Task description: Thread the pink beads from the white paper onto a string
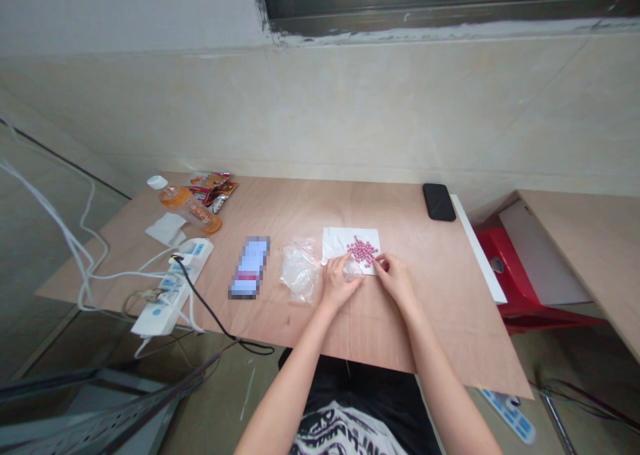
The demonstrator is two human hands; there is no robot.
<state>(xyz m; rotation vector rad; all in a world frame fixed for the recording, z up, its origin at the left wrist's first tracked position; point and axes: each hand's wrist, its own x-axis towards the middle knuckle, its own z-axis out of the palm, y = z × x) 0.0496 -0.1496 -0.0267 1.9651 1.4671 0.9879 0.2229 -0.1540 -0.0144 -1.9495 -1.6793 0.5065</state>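
Observation:
A heap of small pink pills [363,249] lies on a white paper sheet [336,241] in the middle of the wooden table [430,308]. My left hand [337,284] is closed on a small clear plastic bag [353,270] at the sheet's near edge. My right hand [395,278] rests just right of it, its fingertips pinched together at the edge of the pill heap; what they hold is too small to make out. A pile of clear zip bags [299,269] lies left of my left hand.
A blurred flat packet [249,268] lies left of the bags. Power strips [173,287] with white and black cables sit at the left edge, near an orange bottle [190,208], snack wrappers [214,188] and a tissue [166,228]. A black phone [439,201] lies far right. A red stool [520,275] stands beside the table.

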